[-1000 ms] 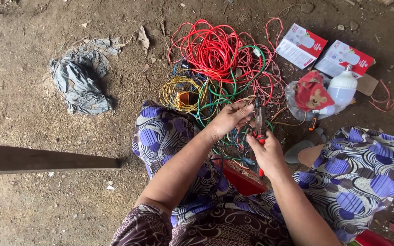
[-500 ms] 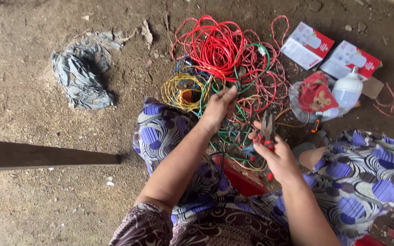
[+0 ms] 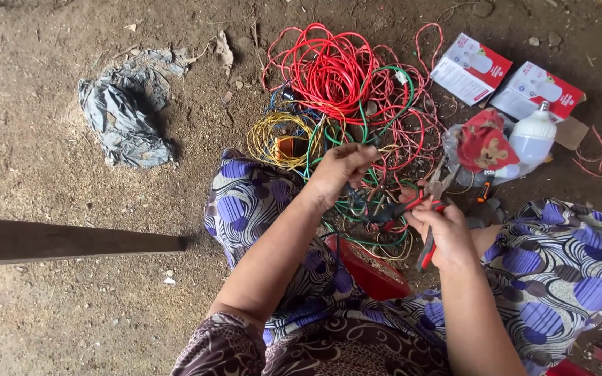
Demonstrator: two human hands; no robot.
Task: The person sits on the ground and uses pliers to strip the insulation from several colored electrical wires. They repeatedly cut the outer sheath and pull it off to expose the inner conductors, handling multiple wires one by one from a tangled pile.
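Observation:
I sit on a dirt floor with a tangle of wires in front of my knees: a red coil (image 3: pixel 332 66), a yellow coil (image 3: pixel 280 136) and green strands (image 3: pixel 391 104). My left hand (image 3: pixel 339 170) is closed on a dark wire pulled from the tangle. My right hand (image 3: pixel 444 230) grips red-handled pliers (image 3: pixel 426 209), whose metal jaws point up toward the wires. Both hands are close together above my patterned blue skirt (image 3: pixel 245 209).
Two red-and-white bulb boxes (image 3: pixel 472 66) lie at the top right, with a white bulb (image 3: pixel 534 136) and a red cloth item in a plastic bag (image 3: pixel 482 146). A crumpled grey bag (image 3: pixel 123 115) lies left. A wooden plank (image 3: pixel 64 240) juts in from the left. A red tray (image 3: pixel 367 268) rests between my knees.
My left hand has shifted left and up along the wire, and my right hand with the pliers has dropped slightly lower and to the right.

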